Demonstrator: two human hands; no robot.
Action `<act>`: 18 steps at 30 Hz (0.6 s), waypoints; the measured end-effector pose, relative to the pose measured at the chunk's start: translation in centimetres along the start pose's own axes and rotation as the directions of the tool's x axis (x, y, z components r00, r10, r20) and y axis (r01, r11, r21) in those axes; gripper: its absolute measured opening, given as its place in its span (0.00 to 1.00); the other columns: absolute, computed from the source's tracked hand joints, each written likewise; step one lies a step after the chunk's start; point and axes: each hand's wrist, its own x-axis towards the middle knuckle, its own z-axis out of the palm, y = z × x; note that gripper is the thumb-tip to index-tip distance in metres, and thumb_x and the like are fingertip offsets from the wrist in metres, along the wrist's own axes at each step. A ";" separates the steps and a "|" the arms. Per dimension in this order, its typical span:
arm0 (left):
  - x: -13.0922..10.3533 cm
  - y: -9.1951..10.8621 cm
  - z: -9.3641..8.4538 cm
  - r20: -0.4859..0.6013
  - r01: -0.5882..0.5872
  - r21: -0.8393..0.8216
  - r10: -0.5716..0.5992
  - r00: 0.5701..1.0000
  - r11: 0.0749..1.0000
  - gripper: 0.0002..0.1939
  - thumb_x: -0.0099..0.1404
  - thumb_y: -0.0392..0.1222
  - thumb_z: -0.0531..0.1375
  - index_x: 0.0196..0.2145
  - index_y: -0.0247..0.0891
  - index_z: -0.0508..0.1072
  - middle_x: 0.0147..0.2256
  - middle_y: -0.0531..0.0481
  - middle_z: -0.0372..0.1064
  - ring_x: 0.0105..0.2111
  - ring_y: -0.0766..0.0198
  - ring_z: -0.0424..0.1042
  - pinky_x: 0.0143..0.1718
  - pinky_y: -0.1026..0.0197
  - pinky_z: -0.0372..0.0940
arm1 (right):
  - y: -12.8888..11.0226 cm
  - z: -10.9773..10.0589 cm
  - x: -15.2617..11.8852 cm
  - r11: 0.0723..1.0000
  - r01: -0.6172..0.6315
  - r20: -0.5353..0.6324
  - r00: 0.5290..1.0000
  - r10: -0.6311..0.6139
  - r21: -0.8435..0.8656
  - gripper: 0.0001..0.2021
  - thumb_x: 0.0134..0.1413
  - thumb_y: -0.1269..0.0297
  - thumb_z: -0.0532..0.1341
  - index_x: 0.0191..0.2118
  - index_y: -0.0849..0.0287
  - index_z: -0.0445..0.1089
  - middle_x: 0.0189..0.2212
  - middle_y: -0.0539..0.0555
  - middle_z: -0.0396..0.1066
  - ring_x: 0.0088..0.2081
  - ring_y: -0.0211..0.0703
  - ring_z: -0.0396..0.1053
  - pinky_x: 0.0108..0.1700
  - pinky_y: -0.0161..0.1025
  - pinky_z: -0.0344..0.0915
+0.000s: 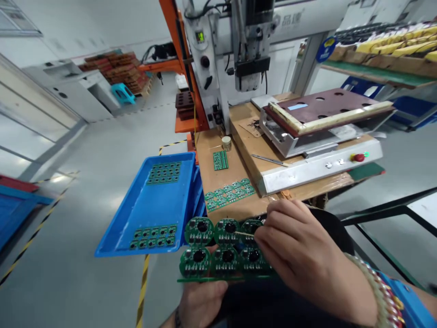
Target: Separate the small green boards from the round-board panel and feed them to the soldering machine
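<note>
Green circuit board (227, 256), a sheet of joined round pieces, sits up off the table in front of the person, gripped from below by the left hand (201, 300). That hand's thumb lies along the near edge; most of its fingers are hidden beneath. The right hand (303, 250) pinches a thin pale stick (244, 233), its tip at the black blob (231, 227) on the middle piece of the far row. Whether the tip touches or just hovers, I cannot tell. The step in hand looks like fine work on that one blob, piece by piece; the next move seems to call for a steady left hand and a light fingertip touch, clear of the small parts around the blob.

Beyond the sheet, a strip of boards (229, 193) lies on the table (235, 173), with a smaller green board (221, 161) farther back. To the left, a blue tray (146, 205) bears two more groups of boards, one at each end. A machine (252, 75) stands behind.
</note>
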 end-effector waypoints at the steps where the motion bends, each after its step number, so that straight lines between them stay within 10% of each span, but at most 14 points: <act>1: 0.0 0.0 -0.1 0.015 0.001 0.006 -0.001 1.000 1.000 0.23 0.47 0.30 0.65 0.40 0.51 0.76 0.39 0.52 0.77 0.37 0.54 0.74 0.37 0.54 0.69 | 0.0 -0.1 -0.1 1.000 -0.002 -0.003 1.000 0.002 -0.003 0.07 0.55 0.75 0.55 0.29 0.61 0.67 0.23 0.50 0.61 0.32 0.39 0.55 0.37 0.40 0.53; 18: -0.1 0.0 0.0 0.015 0.024 -0.032 -0.023 1.000 0.999 0.25 0.46 0.30 0.67 0.41 0.52 0.76 0.40 0.53 0.77 0.42 0.51 0.73 0.42 0.51 0.68 | -0.2 -0.2 0.3 1.000 0.013 -0.017 1.000 -0.014 -0.017 0.08 0.56 0.74 0.54 0.28 0.61 0.67 0.23 0.50 0.61 0.31 0.39 0.56 0.36 0.40 0.53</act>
